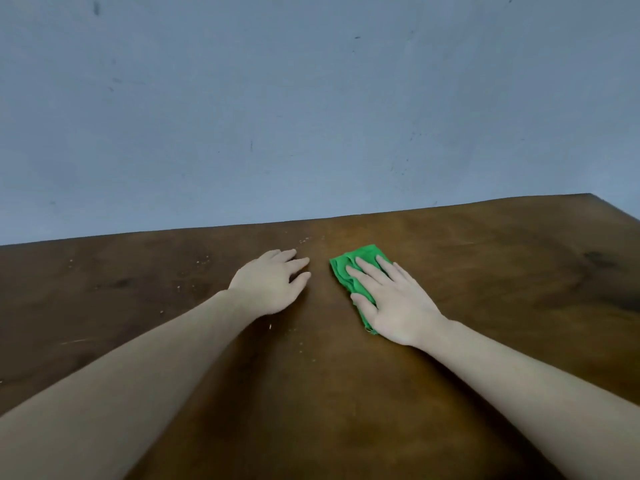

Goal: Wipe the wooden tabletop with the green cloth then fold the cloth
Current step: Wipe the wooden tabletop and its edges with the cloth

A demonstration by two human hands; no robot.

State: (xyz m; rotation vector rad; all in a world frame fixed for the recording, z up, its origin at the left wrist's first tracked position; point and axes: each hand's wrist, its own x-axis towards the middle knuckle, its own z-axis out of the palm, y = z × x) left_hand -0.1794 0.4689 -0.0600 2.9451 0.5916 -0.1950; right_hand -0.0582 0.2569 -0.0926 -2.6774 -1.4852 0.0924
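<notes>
The green cloth (356,271) lies on the wooden tabletop (485,271), a little right of the middle and toward the far edge, which meets a blue-grey wall (311,98). The cloth is bunched into a narrow, roughly oblong pad with soft creases across its upper face. Its long axis runs from the near end, which peeks out below the heel of the palm, away toward the far edge and slightly to the right, so its far corner points at the wall. A small frayed tip shows at its near end.

The right hand (391,299) lies flat on top of the cloth, palm down, fingers (363,268) straight and slightly fanned, pressing it against the wood; the thumb lies along the cloth's left edge. The hand covers the near and right part of the cloth, and the far and left part shows beyond the fingertips.

The left hand (270,282) rests palm down on the bare wood just to the left of the cloth, apart from it, with a strip of tabletop between the two. Its fingers are relaxed and close together, pointing to the right toward the cloth, and it holds nothing.

Pale crumbs (304,240) are scattered on the dark wood: a cluster beyond the left hand near the far edge, some further left, and a few specks between the two forearms.
</notes>
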